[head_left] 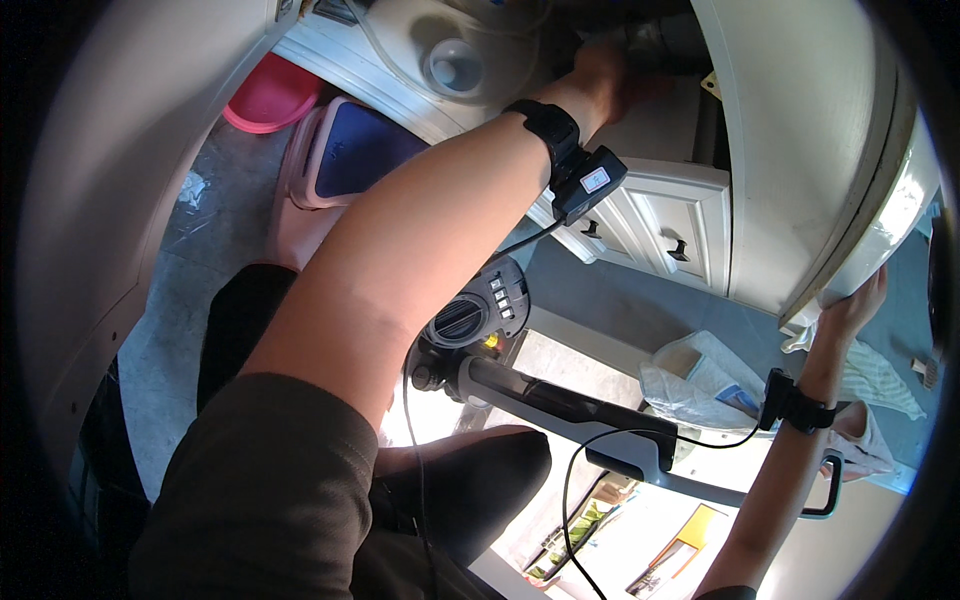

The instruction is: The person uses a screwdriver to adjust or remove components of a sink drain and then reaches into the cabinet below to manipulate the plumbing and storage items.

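My left arm crosses the middle of the view and reaches into an open white cabinet. My left hand [600, 78] is in the shade beside a dark rounded object [665, 45]; its fingers are hidden, and I cannot make out what it touches. Left of that hand is a translucent round cup [454, 68] with thin hoses around it. At the far right, my right hand [852, 305] is closed around the edge of the white cabinet door [815, 130]. Both wrists wear black straps with small cabled boxes.
Below the cabinet are white drawers [685, 215] with dark knobs. A pink bin with a blue lid [365, 150] and a red basin [272, 95] stand left. A grey-and-black floor cleaner [560, 395] lies across my front. Cloths [700, 375] hang right; another door [120, 190] stands left.
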### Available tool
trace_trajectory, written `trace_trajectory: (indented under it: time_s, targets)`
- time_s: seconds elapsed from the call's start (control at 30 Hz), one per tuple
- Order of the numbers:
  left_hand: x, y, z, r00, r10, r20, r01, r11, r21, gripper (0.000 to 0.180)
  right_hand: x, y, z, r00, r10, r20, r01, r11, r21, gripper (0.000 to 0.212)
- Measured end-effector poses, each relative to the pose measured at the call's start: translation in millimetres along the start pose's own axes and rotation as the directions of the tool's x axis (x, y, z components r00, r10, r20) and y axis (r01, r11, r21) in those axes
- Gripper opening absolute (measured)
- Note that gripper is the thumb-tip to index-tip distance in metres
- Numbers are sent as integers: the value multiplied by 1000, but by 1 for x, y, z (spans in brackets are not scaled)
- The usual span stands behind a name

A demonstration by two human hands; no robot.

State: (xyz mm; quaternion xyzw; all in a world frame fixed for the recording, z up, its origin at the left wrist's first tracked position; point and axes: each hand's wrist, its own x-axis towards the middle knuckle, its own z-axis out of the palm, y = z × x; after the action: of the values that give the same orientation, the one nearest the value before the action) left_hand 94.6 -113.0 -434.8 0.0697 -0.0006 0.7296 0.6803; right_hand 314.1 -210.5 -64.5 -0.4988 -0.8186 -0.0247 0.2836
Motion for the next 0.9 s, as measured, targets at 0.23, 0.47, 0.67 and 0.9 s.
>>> trace_trajectory:
  time_s: [0.23,0.47,0.67,0.9]
  targets:
    - [-9,7,5,1000,-22,-22,15,967,-255,37,-5,-11,14,995,39,-87,-38,999,18,39]
    - [2,-3,-10,992,-105,64,121,929,-349,58,-3,-11,14,997,9,-70,-8,1000,15,37]
    - [-10,10,0,987,-138,83,160,893,-420,50,-2,-16,15,996,32,-85,-31,999,20,38]
    - [-12,10,-2,999,10,48,6,946,-324,59,-3,-13,13,993,51,-102,-51,999,-3,42]
